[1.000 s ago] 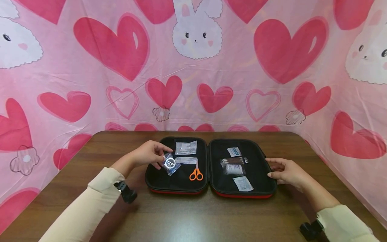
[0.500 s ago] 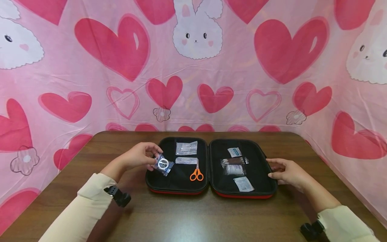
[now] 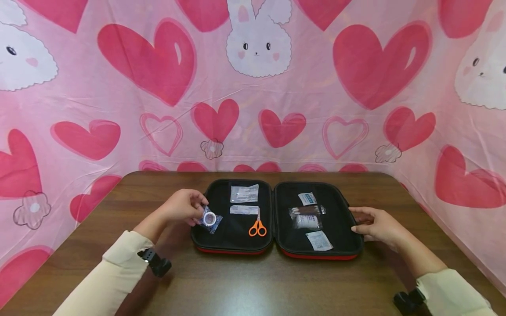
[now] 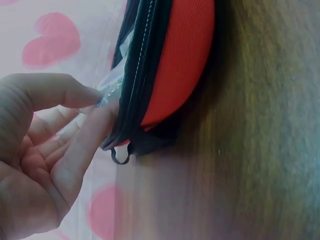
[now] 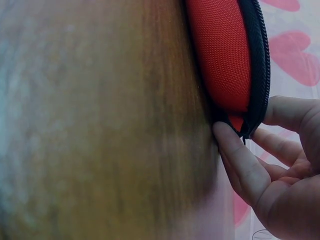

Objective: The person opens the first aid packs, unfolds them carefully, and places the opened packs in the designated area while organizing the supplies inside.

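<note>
A black-lined case with a red outer shell (image 3: 317, 256) lies unfolded on the table. Over the left edge of its left half, my left hand (image 3: 183, 206) pinches a clear and blue packet (image 3: 210, 218) with a white ring, seemingly a roll of tape, inside. In the left wrist view, thumb and fingertip meet on the clear wrapper (image 4: 113, 89), partly hidden behind the case's rim. My right hand (image 3: 377, 226) grips the right half's outer edge, thumb on the rim and fingers at the outside, as the right wrist view shows by the zipper (image 5: 260, 65).
The left half holds orange-handled scissors (image 3: 257, 228) and two white packets, one upper (image 3: 244, 193) and one lower (image 3: 243, 210). In the right half are small sachets (image 3: 319, 240), a pack of swabs (image 3: 307, 210) and a wrapped white roll (image 3: 306, 221). A patterned pink cloth (image 3: 253, 131) hangs behind.
My left hand has drawn the packet leftward and slightly nearer, from inside the left half to its left edge. The right hand stays at the case's right edge.
</note>
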